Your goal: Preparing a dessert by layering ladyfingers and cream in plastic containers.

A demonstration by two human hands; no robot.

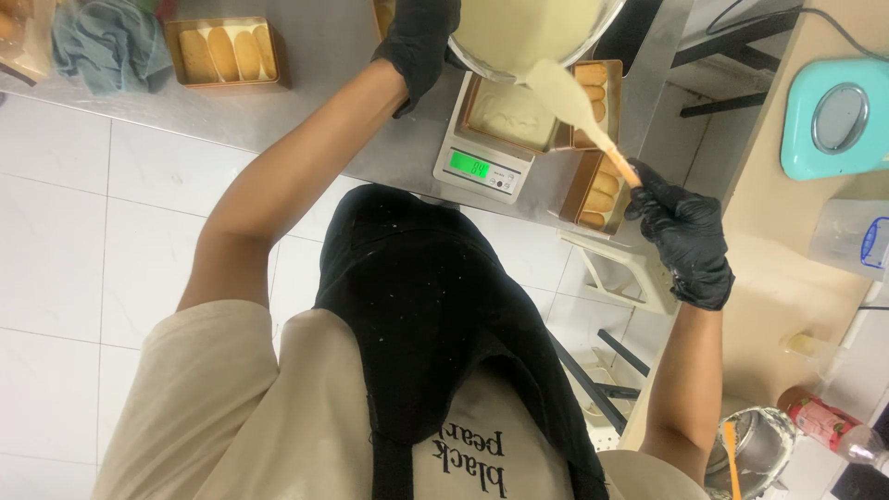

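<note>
Steel table (370, 139) lies under your hands. Your left hand (419, 42) grips the tilted bowl (528, 32) of cream. Just below it, a tray (507, 116) sits on the scale (482, 157). Your right hand (683, 236) clasps the spatula (579, 106), blade under the bowl's rim.

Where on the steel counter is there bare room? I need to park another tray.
The steel counter is bare between the tray of biscuits by the blue cloth and the scale, under the left hand. It is crowded right of the scale: the bowl, spatula in the right hand, and more trays.
</note>
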